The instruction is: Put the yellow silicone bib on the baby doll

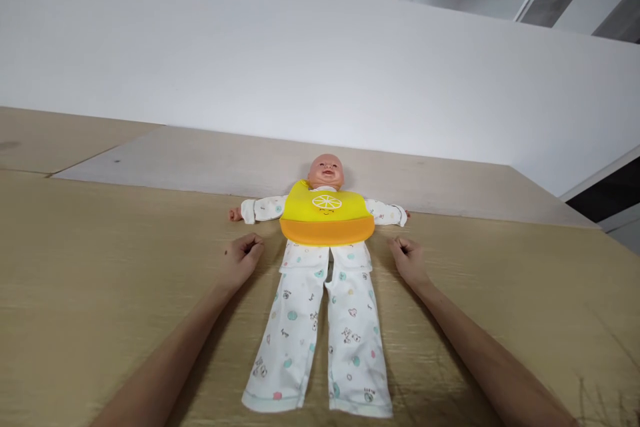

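A baby doll (326,172) lies on its back with its arms stretched out sideways, dressed in white printed pajamas (351,333). Over its chest is a yellow bib (300,205) with a citrus-slice print and an orange pocket (327,231) along the bottom. My left hand (244,257) rests on the table as a loose fist, left of the doll's waist and apart from it. On the other side, my right hand (407,259) is curled the same way, also not touching the doll. Nothing shows in either hand.
The wooden table (125,240) spreads out beneath the doll. A greyish board strip (210,153) runs behind the doll's head, and a white partition (300,67) rises beyond it. A dark opening (607,193) shows at the far right.
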Demonstrator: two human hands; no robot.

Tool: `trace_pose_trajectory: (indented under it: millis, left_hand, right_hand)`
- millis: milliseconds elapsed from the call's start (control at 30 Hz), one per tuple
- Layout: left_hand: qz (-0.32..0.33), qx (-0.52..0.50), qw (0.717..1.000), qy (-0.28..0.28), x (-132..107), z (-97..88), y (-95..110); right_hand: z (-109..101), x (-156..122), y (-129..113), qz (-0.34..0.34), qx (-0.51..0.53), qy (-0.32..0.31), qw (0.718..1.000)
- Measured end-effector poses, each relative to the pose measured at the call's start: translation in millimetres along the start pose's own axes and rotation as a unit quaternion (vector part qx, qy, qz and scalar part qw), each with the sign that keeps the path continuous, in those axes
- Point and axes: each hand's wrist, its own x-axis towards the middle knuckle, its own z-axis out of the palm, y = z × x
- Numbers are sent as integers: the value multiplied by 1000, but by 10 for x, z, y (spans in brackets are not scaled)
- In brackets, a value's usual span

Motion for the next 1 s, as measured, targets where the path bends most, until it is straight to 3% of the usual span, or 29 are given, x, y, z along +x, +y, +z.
trace_pose_trajectory:
  millis: [133, 233, 433, 567, 1000]
  left_hand:
    - [-16, -18, 999, 36, 11, 16, -40]
    - [-47, -36, 998, 38, 30, 22, -71]
    - [6, 43, 997, -60, 52, 11, -97]
    - [10, 84, 992, -91, 40, -2, -52]
    - [24, 91, 992, -87, 46, 4, -81]
  right_hand:
    - [9, 5, 28, 2, -5, -8, 1000]
    - [23, 12, 61, -8, -15, -64, 998]
    - [55, -40, 59, -80, -132, -165, 974]
    - [50, -61, 24, -96, -171, -178, 964]
    - [49, -55, 12, -94, -166, -178, 965]
